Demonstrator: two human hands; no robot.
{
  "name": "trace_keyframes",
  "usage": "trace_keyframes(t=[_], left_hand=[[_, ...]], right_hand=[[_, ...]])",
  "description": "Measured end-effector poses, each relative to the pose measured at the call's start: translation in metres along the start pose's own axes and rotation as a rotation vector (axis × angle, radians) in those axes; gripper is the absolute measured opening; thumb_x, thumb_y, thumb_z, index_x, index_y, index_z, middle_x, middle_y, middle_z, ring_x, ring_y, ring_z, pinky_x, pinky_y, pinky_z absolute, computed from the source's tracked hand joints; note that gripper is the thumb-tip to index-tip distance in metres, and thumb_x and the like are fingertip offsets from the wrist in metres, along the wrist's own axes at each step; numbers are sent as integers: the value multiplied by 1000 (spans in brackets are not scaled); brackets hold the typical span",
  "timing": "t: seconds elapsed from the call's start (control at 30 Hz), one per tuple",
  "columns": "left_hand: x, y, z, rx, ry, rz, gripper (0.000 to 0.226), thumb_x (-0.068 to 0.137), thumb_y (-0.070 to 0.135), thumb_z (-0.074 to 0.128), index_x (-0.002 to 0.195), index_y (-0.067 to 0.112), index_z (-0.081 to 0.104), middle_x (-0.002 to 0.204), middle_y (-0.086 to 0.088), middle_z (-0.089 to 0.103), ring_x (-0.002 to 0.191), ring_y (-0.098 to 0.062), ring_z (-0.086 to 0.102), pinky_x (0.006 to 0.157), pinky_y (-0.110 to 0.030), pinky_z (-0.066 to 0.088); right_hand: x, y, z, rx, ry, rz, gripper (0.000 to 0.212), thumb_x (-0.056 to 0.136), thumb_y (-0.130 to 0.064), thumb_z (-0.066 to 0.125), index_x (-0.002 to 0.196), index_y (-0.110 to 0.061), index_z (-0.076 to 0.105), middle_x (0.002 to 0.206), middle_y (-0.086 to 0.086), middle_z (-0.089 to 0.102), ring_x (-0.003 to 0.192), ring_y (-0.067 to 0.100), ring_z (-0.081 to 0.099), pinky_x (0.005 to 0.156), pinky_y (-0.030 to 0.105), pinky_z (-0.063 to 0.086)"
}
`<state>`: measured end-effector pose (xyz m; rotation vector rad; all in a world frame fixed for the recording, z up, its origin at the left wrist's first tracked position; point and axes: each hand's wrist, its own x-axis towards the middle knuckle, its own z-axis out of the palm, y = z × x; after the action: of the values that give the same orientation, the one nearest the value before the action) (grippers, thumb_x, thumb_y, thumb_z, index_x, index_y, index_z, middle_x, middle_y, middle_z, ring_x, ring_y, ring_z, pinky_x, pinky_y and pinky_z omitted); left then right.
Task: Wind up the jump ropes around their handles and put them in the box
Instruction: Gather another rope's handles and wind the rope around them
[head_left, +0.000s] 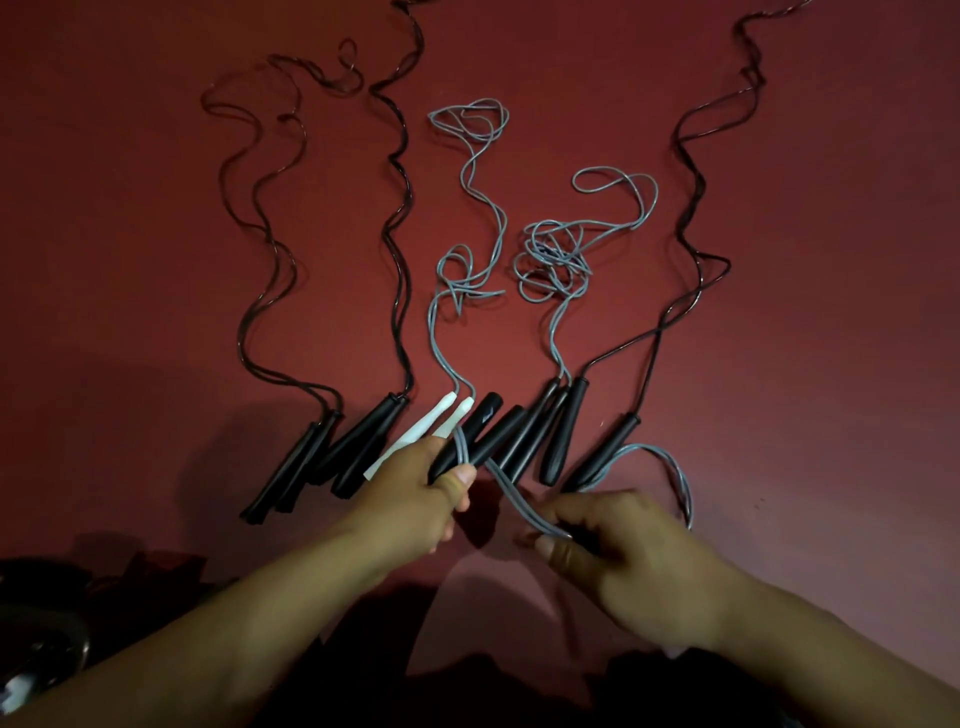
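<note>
The left hand (426, 486) gripped a pair of black handles (480, 436), its thumb pressed over a grey rope (506, 488) that crossed them in a loop. That rope ran down and to the right into the right hand (597, 540), whose fingers were curled around it; this hand was blurred, so the exact pinch was hard to make out. From the right hand the same grey rope swept out in a wide arc to the right and back toward the handles.

The rest of the jump ropes lay spread on a dark red floor (805, 364), their handles lined up in a slanted row just above the hands. At the far left sat two black handles (291, 467), next to them another black pair (363, 444), then a white pair (426, 431) partly covered by the left hand. Right of the held pair lay more black handles (558, 431), touching one another, and one further handle (602, 449) at the end. Black ropes (400, 208) snaked away up the floor on the left and far right; two grey ropes lay in the middle, one ending in a loose tangle (553, 260).

A dark, shiny object (41, 644) showed at the lower left corner, too dim to identify.
</note>
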<state>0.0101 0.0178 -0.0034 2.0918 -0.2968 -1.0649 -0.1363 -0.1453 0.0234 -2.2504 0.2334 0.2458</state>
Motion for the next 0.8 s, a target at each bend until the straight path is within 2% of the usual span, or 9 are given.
trace_keyframes(t=[0.07, 0.17, 0.27, 0.37, 0.43, 0.5, 0.6, 0.7, 0.8], left_hand=[[2, -4, 2, 29, 41, -19, 20, 99, 28, 53, 116, 18, 56, 70, 7, 63, 46, -7, 51, 51, -24, 43], [2, -10, 1, 128, 119, 3, 35, 98, 33, 54, 130, 20, 54, 84, 5, 68, 58, -8, 54, 74, -33, 52], [-2, -12, -4, 195, 181, 39, 21, 97, 32, 55, 116, 25, 59, 82, 5, 68, 64, -17, 58, 81, -41, 56], [-7, -13, -8, 235, 169, 40, 15, 96, 32, 55, 110, 28, 58, 82, 5, 67, 71, -26, 66, 79, -42, 56], [-9, -12, -11, 240, 124, 7, 7, 96, 30, 57, 103, 30, 55, 80, 2, 70, 66, -22, 67, 74, -33, 57], [-11, -8, -15, 296, 40, -29, 14, 93, 29, 63, 94, 35, 50, 74, 4, 73, 65, -14, 69, 73, -25, 55], [-12, 1, -21, 445, -116, -11, 19, 88, 33, 69, 91, 28, 51, 71, 12, 74, 79, -8, 70, 86, -35, 56], [-16, 14, -22, 511, -235, 44, 22, 86, 35, 71, 82, 31, 50, 78, 8, 67, 79, -12, 63, 75, -30, 52], [-22, 25, -20, 639, -302, 154, 26, 90, 33, 67, 77, 38, 45, 74, 12, 58, 81, -14, 63, 72, -27, 46]], right_hand=[[1, -4, -2, 18, -9, 6, 12, 94, -30, 59, 85, -22, 61, 71, -9, 57, 64, 5, 52, 60, 15, 39], [3, -8, -3, 40, 22, 99, 19, 92, -32, 61, 75, -24, 59, 69, -8, 61, 62, 5, 53, 58, 15, 39], [9, -10, -1, -35, 31, 186, 31, 90, -43, 59, 74, -17, 62, 67, -1, 66, 65, 12, 59, 67, 33, 50], [13, -12, -3, 22, 87, 226, 35, 90, -43, 60, 69, -16, 62, 59, -3, 65, 60, 12, 60, 64, 33, 50], [13, -14, -5, 61, 108, 203, 30, 92, -37, 59, 69, -19, 58, 59, -9, 64, 59, 9, 59, 60, 27, 46], [13, -16, -7, 79, 121, 122, 21, 95, -29, 58, 75, -21, 58, 66, -8, 65, 63, 9, 61, 61, 27, 47], [16, -22, -11, 70, 142, 16, 12, 96, -20, 57, 90, -24, 65, 76, -12, 65, 74, 1, 61, 66, 14, 44], [21, -28, -19, 84, 155, -8, 14, 97, -17, 55, 94, -21, 68, 82, -11, 68, 80, 2, 62, 69, 11, 42], [27, -26, -25, 40, 187, 18, 13, 96, -21, 58, 88, -26, 67, 68, -20, 61, 69, -6, 57, 64, 10, 39]])
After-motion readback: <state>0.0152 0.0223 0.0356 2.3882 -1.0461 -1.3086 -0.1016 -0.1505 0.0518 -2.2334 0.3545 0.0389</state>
